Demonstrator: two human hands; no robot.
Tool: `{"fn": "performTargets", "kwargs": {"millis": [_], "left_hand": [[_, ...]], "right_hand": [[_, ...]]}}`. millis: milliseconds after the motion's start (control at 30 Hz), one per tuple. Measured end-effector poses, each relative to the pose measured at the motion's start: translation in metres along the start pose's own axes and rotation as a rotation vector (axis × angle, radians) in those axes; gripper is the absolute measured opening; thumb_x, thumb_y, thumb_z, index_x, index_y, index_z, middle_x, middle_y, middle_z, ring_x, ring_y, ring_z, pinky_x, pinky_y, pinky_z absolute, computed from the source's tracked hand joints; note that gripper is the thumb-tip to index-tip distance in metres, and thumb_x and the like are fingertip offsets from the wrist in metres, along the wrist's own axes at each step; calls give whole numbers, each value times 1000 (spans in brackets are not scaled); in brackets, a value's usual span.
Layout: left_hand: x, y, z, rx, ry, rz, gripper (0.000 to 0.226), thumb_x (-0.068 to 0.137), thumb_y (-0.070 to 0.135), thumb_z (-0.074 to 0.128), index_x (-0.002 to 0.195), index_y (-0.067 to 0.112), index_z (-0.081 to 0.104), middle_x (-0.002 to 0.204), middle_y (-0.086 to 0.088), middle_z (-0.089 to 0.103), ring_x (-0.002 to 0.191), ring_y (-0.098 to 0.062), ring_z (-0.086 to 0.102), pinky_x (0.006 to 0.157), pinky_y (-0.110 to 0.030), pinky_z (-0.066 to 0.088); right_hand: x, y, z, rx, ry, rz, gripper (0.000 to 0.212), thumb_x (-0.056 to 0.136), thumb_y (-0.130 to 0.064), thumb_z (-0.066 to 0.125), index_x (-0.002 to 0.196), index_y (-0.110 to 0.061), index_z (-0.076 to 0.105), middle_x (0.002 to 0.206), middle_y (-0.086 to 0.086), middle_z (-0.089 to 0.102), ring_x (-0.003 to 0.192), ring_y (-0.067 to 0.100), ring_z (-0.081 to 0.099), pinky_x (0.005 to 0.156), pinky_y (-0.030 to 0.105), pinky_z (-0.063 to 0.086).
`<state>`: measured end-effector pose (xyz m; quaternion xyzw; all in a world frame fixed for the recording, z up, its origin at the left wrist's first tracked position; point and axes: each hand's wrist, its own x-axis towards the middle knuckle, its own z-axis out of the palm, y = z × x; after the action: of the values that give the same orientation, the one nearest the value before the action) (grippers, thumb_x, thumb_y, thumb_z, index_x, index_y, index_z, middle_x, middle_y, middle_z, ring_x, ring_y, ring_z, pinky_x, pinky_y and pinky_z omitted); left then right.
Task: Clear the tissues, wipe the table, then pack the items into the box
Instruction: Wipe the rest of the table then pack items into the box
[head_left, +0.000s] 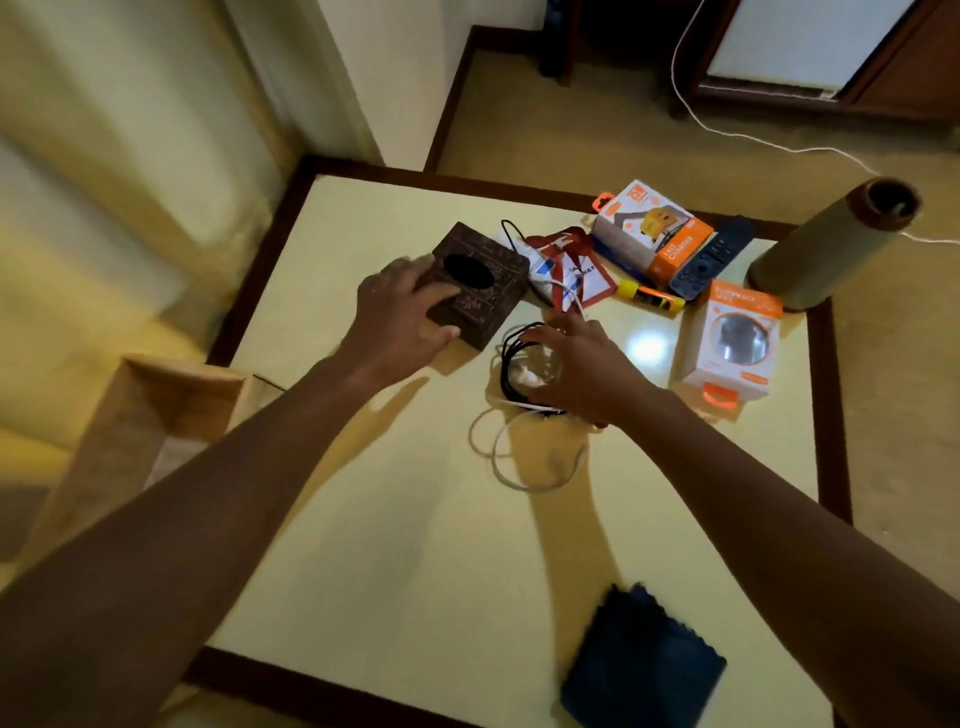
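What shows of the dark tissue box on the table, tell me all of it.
The tissue box is a dark brown cube, seemingly carved wood, with an oval top opening that looks dark; no tissue sticks out. It stands upright, turned cornerwise, on the far left part of the table. The left hand grips its near left corner, fingers on top, thumb along the side face.
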<state>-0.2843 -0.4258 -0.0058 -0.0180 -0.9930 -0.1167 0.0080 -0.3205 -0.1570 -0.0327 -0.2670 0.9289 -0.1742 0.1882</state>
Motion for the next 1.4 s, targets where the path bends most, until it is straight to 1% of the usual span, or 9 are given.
{"fn": "performTargets", "kwargs": {"millis": [100,167,367,500,733,900,967,1100,1400], "left_hand": [[-22,0,12,101,-61,31,65,99,41,61,158,29,38,168,-9,26,155,-31,23,120,-58,22],[-31,1,19,120,-75,0,69,102,41,54,163,31,24,172,-6,15,159,-26,13,121,-59,18],[-17,4,16,29,-79,-82,66,101,32,54,162,28,28,172,-6,15,159,-25,11,123,-58,13],[-5,6,13,-12,-97,-122,67,101,31,54,162,26,26,172,-8,12,159,-25,8,123,-56,10],[-14,16,17,-49,-11,-122,69,96,23,63,158,19,34,167,-17,21,152,-33,28,123,-55,19],[-19,24,24,-24,-37,-122,70,97,22,61,160,19,30,170,-14,17,153,-29,27,122,-53,18],[-17,23,25,-20,-50,-114,74,97,21,60,162,19,25,171,-12,13,155,-29,23,122,-53,20],[-16,20,20,-60,-112,-109,81,98,22,59,165,21,14,173,-10,4,158,-28,12,123,-54,20],[-116,2,-31,-223,202,-298,54,94,25,66,146,17,49,154,-12,44,140,-31,43,113,-56,38]], "right_hand": [[7,-1,3,71,72,21,46,94,-11,63,137,-29,60,132,9,57,120,30,54,91,35,46],[7,-4,-6,99,108,22,42,96,-4,59,132,-26,64,125,9,63,112,29,60,87,35,48],[8,7,-68,262,368,50,33,96,-5,67,123,-22,70,126,5,70,113,22,66,96,35,54],[21,30,-102,303,533,197,29,97,-13,68,125,-21,69,116,1,70,102,17,66,86,29,52],[29,69,-90,281,468,422,38,97,-16,66,136,-15,63,131,13,67,114,32,66,94,45,57],[2,40,-51,148,638,271,30,96,-17,59,124,-17,66,130,11,61,118,29,57,95,38,45],[-9,23,-20,141,527,125,21,93,-16,61,112,-19,70,118,3,62,106,23,58,87,33,44],[-17,8,34,-45,205,59,33,97,-20,63,131,-19,67,131,11,54,124,32,45,98,44,46],[-12,15,31,-141,141,149,51,99,-23,59,149,-20,48,160,15,34,145,42,31,112,56,37]]}}
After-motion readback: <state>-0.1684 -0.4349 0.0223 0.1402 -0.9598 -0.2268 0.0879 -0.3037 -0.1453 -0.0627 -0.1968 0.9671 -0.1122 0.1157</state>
